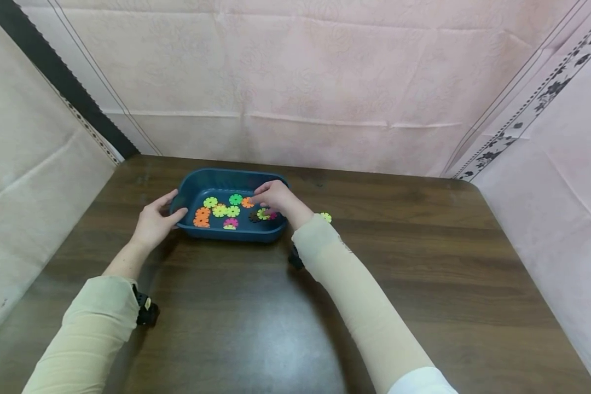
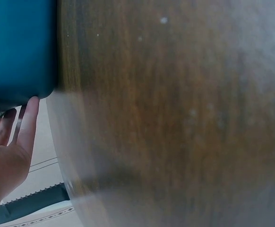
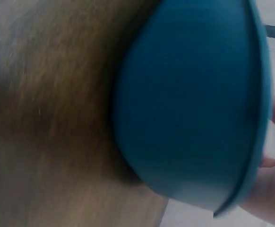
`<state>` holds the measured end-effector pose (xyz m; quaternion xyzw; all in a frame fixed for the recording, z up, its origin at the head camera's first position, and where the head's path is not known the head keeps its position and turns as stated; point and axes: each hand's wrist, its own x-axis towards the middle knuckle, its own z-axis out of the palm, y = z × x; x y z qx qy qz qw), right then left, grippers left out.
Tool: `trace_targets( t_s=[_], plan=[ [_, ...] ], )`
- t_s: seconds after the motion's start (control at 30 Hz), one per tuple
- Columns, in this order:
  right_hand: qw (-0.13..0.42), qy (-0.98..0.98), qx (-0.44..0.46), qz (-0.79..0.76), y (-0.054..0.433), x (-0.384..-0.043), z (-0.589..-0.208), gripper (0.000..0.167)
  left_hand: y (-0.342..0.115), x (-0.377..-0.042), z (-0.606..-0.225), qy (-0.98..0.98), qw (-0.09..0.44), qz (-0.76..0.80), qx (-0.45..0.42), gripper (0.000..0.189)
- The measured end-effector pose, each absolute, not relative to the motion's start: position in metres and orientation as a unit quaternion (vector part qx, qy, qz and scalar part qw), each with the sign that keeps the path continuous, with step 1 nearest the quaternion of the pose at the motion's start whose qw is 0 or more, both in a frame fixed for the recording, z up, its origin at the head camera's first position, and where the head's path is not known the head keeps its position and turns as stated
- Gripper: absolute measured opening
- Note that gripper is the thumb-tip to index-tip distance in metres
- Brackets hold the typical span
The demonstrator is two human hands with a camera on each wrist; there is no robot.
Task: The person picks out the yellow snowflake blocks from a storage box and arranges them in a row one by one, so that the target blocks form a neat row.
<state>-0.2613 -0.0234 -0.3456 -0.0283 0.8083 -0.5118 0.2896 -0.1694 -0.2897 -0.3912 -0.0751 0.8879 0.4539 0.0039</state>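
A dark blue plastic basin [image 1: 226, 235] stands on the table and holds several flower-shaped plastic pieces in orange, yellow-green, green, pink and black. My left hand [image 1: 156, 221] holds the basin's left end, thumb over the rim and fingers along the outside. In the left wrist view, fingertips of that left hand [image 2: 12, 151] touch the outer wall. Over the right rim reaches my right hand [image 1: 280, 200], its fingers apart above the pieces, with a fingertip beside an orange flower piece [image 1: 247, 202]. In the right wrist view the basin wall hides most of that hand.
A yellow-green flower piece [image 1: 326, 217] lies on the brown wooden table [image 1: 423, 262], right of the basin and partly behind the right forearm. Pale patterned cloth [image 1: 295, 82] hangs along the table's back and sides.
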Motion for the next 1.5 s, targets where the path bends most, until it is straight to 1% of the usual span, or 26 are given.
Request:
trace_targets(
  t_s=[0.13,0.23,0.43,0.53,0.73,0.9,1.0,1.1,1.33,1.43,1.5],
  plan=[
    [0.265,0.837,-0.004,-0.478,-0.033,-0.26,-0.351,0.038,-0.29,-0.169,-0.391,0.885,0.006,0.459,-0.079,0.069],
    [0.247,0.857,0.005,-0.453,-0.037,-0.26,-0.355,0.035,-0.29,-0.169,-0.391,0.883,0.004,0.464,-0.077,0.069],
    [0.229,0.894,-0.028,-0.385,-0.043,-0.258,-0.361,0.015,-0.291,-0.169,-0.392,0.883,0.001,0.464,-0.073,0.07],
    [0.209,0.913,-0.045,-0.348,-0.044,-0.256,-0.364,0.011,-0.291,-0.169,-0.392,0.883,0.002,0.464,-0.071,0.071],
    [0.181,0.938,-0.047,-0.29,-0.048,-0.253,-0.371,0.014,-0.292,-0.17,-0.394,0.884,0.003,0.462,-0.074,0.069],
    [0.162,0.957,-0.04,-0.238,-0.053,-0.251,-0.374,0.026,-0.292,-0.17,-0.392,0.884,0.001,0.461,-0.073,0.067],
    [0.161,0.963,-0.039,-0.212,-0.056,-0.252,-0.376,0.03,-0.292,-0.171,-0.392,0.884,0.003,0.462,-0.074,0.067],
    [0.159,0.961,-0.039,-0.221,-0.055,-0.254,-0.377,0.028,-0.292,-0.171,-0.392,0.883,0.003,0.463,-0.072,0.067],
    [0.149,0.947,-0.037,-0.283,-0.051,-0.258,-0.378,0.015,-0.291,-0.17,-0.391,0.885,0.003,0.461,-0.072,0.066],
    [0.161,0.939,-0.033,-0.302,-0.05,-0.259,-0.378,0.015,-0.291,-0.17,-0.391,0.884,0.003,0.461,-0.073,0.065],
    [0.169,0.934,-0.03,-0.313,-0.049,-0.259,-0.377,0.018,-0.29,-0.17,-0.391,0.885,0.001,0.461,-0.073,0.066]
  ],
)
